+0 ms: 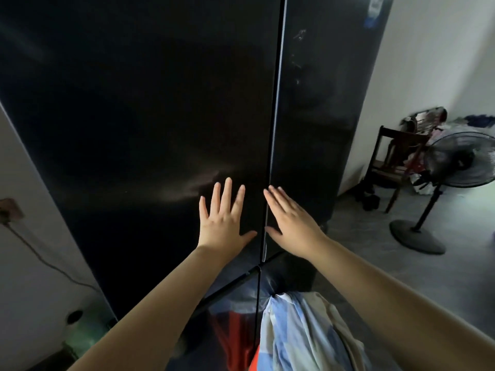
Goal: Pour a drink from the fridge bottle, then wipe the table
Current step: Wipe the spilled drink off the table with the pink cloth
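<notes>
Our left hand (223, 223) lies flat, fingers spread toward twelve o'clock, on the tall glossy black fridge (134, 116) filling our view. Its closed door seam (275, 129) runs twelve to six. Our right hand (292, 226), fingers straight, points eleven o'clock beside that seam.

Count: 2 hands (left hand (223, 223), right hand (293, 226)), 1 black fridge (160, 103) w/ 2 upper doors (316, 129), 1 wooden chair (393, 156), 1 standing fan (460, 159), 1 wall socket (9, 208), 1 cable (40, 253).
</notes>
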Action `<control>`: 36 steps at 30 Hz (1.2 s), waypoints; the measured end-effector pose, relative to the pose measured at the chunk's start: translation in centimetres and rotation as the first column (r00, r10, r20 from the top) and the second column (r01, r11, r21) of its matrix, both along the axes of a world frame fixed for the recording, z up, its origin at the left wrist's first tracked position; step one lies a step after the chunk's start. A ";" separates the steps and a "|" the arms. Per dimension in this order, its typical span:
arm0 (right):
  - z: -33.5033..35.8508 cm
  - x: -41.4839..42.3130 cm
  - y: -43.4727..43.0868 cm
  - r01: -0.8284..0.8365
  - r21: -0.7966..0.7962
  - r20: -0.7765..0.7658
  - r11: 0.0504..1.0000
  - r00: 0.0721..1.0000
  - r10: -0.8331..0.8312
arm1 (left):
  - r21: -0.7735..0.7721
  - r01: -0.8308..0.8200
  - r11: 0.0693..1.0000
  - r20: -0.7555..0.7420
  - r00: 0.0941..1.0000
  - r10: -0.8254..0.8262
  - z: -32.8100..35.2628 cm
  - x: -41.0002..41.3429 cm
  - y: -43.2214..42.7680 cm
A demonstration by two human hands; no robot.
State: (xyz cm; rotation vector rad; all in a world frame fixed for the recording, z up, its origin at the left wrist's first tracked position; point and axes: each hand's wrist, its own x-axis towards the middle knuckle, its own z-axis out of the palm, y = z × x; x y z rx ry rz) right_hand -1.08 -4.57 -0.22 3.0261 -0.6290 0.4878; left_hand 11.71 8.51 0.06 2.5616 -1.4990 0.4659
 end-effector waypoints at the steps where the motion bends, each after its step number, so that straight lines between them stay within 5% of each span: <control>1: 0.1 -1.0 0.7 0.031 0.014 -0.004 0.999 1.000 -0.031 | -0.007 0.038 0.999 -0.059 0.998 -0.038 0.0 -0.8 0.4; 7: 1.5 -11.3 4.9 0.215 0.115 0.032 0.970 0.975 -0.220 | 0.003 0.300 0.954 -0.276 0.917 -0.287 1.2 -6.7 3.0; 15: 0.5 -33.5 15.5 0.652 0.143 0.059 0.744 0.745 -0.664 | 0.039 0.711 0.702 -0.191 0.695 -0.693 1.6 -25.8 3.1; 25: 3.1 -55.5 34.8 0.971 0.142 0.148 0.192 0.170 -0.974 | -0.070 0.987 0.143 -0.139 0.132 -0.981 4.4 -51.5 10.6; 36: 2.4 -66.0 53.5 0.884 0.132 0.152 -0.449 -0.466 -0.872 | -0.023 0.886 -0.463 -0.055 -0.463 -0.885 4.7 -70.9 20.5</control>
